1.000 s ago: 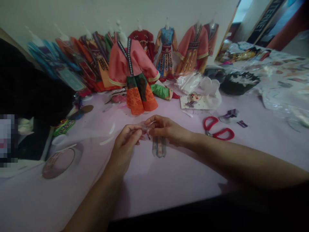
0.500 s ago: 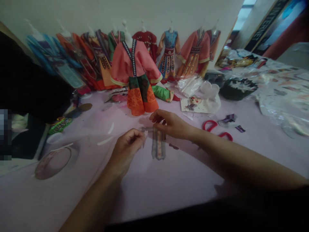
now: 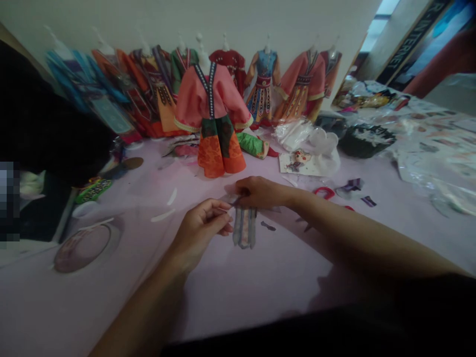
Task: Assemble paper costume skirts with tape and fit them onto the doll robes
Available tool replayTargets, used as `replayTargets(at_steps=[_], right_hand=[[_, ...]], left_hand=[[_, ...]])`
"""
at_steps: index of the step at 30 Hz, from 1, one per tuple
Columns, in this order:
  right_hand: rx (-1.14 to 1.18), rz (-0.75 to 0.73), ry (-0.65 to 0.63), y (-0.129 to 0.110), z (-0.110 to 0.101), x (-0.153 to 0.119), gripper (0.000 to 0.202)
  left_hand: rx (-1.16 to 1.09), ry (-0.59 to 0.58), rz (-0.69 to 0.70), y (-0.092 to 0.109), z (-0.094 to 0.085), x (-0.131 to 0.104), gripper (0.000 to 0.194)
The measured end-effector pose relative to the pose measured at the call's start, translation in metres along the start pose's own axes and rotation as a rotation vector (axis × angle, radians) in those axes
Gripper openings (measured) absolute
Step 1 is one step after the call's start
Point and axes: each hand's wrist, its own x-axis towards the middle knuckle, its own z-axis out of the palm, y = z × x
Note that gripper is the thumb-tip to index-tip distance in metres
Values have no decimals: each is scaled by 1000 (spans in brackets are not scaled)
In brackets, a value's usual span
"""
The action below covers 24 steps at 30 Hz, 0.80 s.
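Observation:
Grey fabric panels (image 3: 244, 228) with a pale patterned middle strip lie on the table in front of me. My left hand (image 3: 206, 220) is just left of them, thumb and fingers pinched at the end of a narrow grey fabric strip (image 3: 234, 202). Over the panels' top edge, my right hand (image 3: 260, 192) is closed on the same strip, its fingertips partly hidden. A small dark scrap (image 3: 268, 226) lies to the right of the panels. Red-handled scissors (image 3: 324, 192) are partly covered by my right forearm.
Behind my hands stands a doll form in a pink jacket (image 3: 213, 94) and orange-green trousers. Several dressed doll forms line the wall. A roll of tape (image 3: 82, 248) lies at left. Purple scraps (image 3: 350, 186), plastic bags (image 3: 293, 131) and a dark container (image 3: 366, 141) are at right.
My right hand has come down and left to the strip. My left fingers have moved slightly right, and the small pale piece they pinched is out of sight. The view has shifted a little.

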Motion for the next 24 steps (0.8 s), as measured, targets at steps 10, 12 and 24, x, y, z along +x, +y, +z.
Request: replayTargets(at_steps=[10,12,24], right_hand=[[862,42,-31,8,12,-18,32],[959,32,-19,7,18,-21,30],[1395,74,29,-5,47,-32,26]], left_hand=[[56,-53,24,-2,0,0,20],[82,-68,29,-2,0,0,20],[59,76,-2,-1,0,2,19]])
